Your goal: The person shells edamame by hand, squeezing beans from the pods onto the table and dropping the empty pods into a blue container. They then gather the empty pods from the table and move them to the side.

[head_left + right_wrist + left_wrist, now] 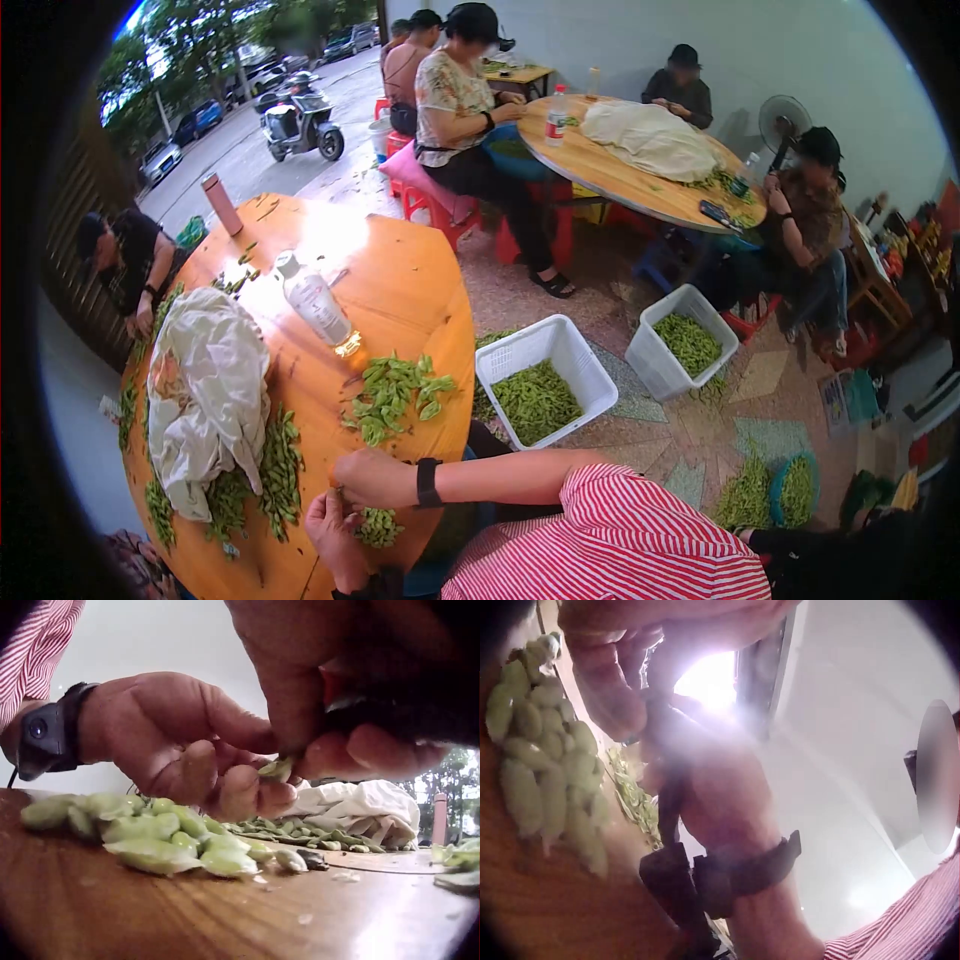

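My left hand point(338, 530) and right hand point(375, 478) meet low over the near edge of the orange wooden table point(420, 285). Between them, in the right wrist view, is a small green bean pod point(277, 769), pinched at the fingertips of both. Right under the hands lies a small heap of plump light-green beans point(161, 829), also seen in the left wrist view at the left. A bigger pile of flat empty-looking green pods point(390, 395) sits just beyond my right hand. Part of the pod is hidden by the fingers.
On the table are a white cloth point(205, 380) with green pods around it, a clear bottle point(315, 300) and a pink flask point(222, 205). White baskets of pods point(540, 400) stand on the floor to the right. People sit around a second table point(570, 165).
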